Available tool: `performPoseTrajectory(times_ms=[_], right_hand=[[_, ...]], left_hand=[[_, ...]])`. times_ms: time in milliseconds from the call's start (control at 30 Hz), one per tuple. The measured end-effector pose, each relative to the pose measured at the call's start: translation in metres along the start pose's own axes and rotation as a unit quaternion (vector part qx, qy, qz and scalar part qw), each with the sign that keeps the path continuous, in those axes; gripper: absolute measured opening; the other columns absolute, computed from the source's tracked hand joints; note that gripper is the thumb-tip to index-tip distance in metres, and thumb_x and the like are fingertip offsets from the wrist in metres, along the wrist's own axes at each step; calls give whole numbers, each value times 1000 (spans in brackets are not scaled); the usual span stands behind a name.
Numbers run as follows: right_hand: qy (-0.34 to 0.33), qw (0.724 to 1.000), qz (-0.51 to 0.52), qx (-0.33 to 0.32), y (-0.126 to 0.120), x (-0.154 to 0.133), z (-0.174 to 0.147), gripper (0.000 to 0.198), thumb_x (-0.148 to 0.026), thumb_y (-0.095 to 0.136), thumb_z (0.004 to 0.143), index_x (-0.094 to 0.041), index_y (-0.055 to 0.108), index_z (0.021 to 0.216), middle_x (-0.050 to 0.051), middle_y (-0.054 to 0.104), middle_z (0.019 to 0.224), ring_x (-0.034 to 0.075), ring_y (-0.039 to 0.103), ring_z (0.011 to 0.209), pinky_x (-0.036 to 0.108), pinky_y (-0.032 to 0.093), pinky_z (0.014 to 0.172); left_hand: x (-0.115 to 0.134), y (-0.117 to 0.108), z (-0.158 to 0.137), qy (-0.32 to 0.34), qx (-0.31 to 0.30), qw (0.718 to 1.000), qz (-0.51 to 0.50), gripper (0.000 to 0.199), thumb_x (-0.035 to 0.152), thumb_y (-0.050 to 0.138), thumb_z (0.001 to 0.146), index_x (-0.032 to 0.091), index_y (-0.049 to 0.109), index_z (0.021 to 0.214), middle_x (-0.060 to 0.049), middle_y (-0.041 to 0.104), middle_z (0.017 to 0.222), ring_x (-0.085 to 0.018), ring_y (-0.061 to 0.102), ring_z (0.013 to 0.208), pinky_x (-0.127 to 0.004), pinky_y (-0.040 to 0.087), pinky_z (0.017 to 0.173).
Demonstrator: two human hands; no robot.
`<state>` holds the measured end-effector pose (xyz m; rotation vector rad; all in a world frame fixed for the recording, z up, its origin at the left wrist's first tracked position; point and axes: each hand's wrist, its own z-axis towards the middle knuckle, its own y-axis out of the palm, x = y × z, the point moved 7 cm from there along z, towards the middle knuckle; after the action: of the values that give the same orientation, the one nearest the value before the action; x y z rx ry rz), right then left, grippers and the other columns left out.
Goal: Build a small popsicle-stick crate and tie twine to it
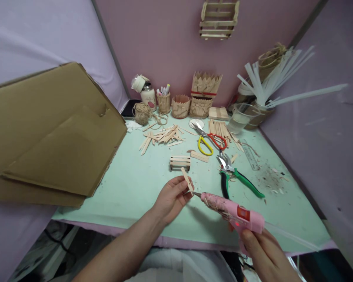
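My left hand (174,199) pinches a short flat wooden craft stick (187,180), tilted above the table's front half. In my right hand (266,246) is a pink hot glue gun (232,211) with a small red light on its side. Its metal nozzle meets, or nearly meets, the lower end of the stick; I cannot tell which. A clear glue stick runs out of the gun's back. Just beyond my left hand stands a small slatted wooden piece (180,162) with dark legs, like a tiny bench.
Pruning shears (244,182) and red-and-yellow scissors (206,143) lie right of centre. Cut sticks (167,135) are piled behind. Twine (142,113), a plastic cup (241,119) and decorated wooden holders (181,106) line the back. Large cardboard (55,137) covers the left side.
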<state>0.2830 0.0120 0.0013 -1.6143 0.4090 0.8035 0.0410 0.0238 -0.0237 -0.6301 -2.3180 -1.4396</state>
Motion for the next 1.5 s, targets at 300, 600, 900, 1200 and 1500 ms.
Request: performPoseTrajectory(times_ms=[300,600,900,1200,1500], right_hand=[[4,1000,-2,-10,-1,-2,1,46,-57,48,89,-22,78,93,6,78,93,25,74,86,31,60,80],[-28,999,4,15,-9,-13,7,31,-48,54,85,-27,76,92,6,77,96,28,70,98,35,57,86],[45,958,-249,136,-60,11,43,41,-51,39,89,-23,68,85,14,66,76,35,64,76,49,49,66],[87,874,-443,179,-67,79,59,50,-57,48,84,-13,72,88,25,67,83,44,63,72,50,43,54],[-178,911,-273,252,-40,-73,49,35,-46,55,90,-21,66,112,14,67,111,33,58,100,52,40,93]], left_hand=[[0,0,0,2,3,1000,14,32,23,91,58,11,71,79,-2,69,73,-9,63,67,-20,51,66],[0,0,0,5,-5,1000,13,30,21,91,58,12,72,79,-3,70,75,-10,64,69,-21,52,69],[2,1,-3,-14,0,1000,13,30,22,90,59,12,71,80,-3,69,78,-11,64,70,-21,52,66],[44,6,-8,80,-12,953,290,20,28,84,65,14,76,76,-5,70,73,-13,60,68,-24,48,70],[86,29,-18,336,-39,657,674,45,16,69,78,23,64,122,-4,73,86,-20,64,81,-30,45,79]])
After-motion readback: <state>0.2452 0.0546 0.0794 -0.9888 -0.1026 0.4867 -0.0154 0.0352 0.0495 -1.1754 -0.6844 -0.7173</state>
